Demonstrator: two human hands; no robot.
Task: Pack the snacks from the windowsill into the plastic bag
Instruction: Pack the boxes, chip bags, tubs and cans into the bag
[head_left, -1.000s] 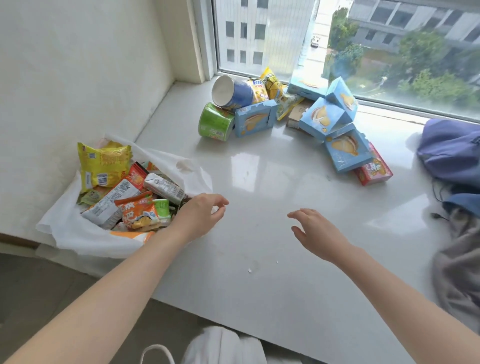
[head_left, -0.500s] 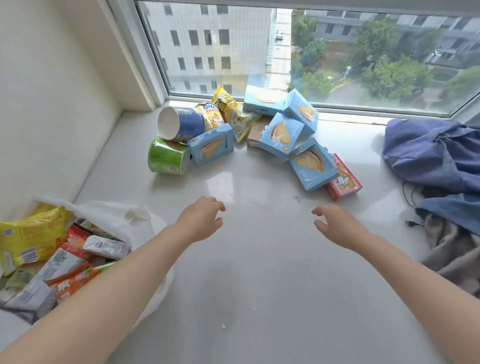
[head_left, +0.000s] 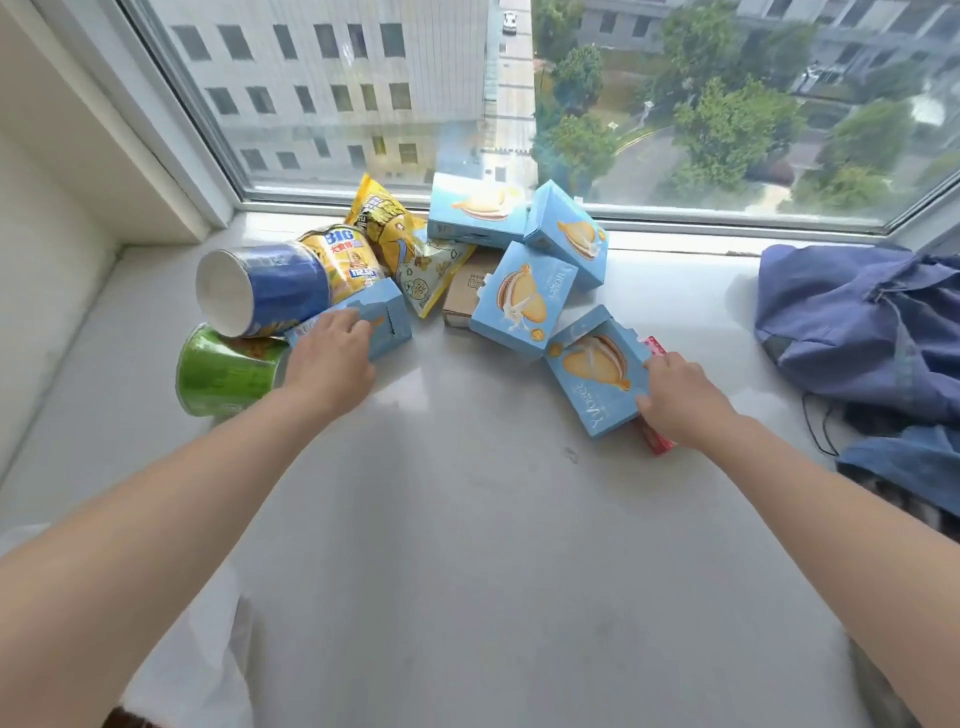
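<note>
Where the white windowsill (head_left: 467, 519) meets the glass, the remaining snacks lie in a loose heap. A white fold, seemingly the plastic bag (head_left: 197, 670), shows at the lower left edge, well apart from the heap. A green tub (head_left: 223, 371) lies on its side at the far left. A blue tub (head_left: 270, 291) rests on it, also on its side, with its white end facing left and towards the camera.

The left hand (head_left: 330, 353) rests on the left biscuit box (head_left: 389, 325), whose long axis runs left to right and rises slightly to the right. The fingers (head_left: 348, 319) are curled over the box's top, gripping it; the thumb is hidden. Two yellow packets (head_left: 410, 244) lean just behind this box.

Three more blue boxes (head_left: 524, 299) and a brown carton (head_left: 465, 296) occupy the centre. The right biscuit box (head_left: 592, 374) lies face up, its long axis running from far to near, overlapping a red box (head_left: 657, 444). The right hand (head_left: 675, 400) meets this biscuit box's right edge, fingers bent against it; whether they clamp it cannot be told. A blue cloth bag (head_left: 857, 322) lies at the far right.
</note>
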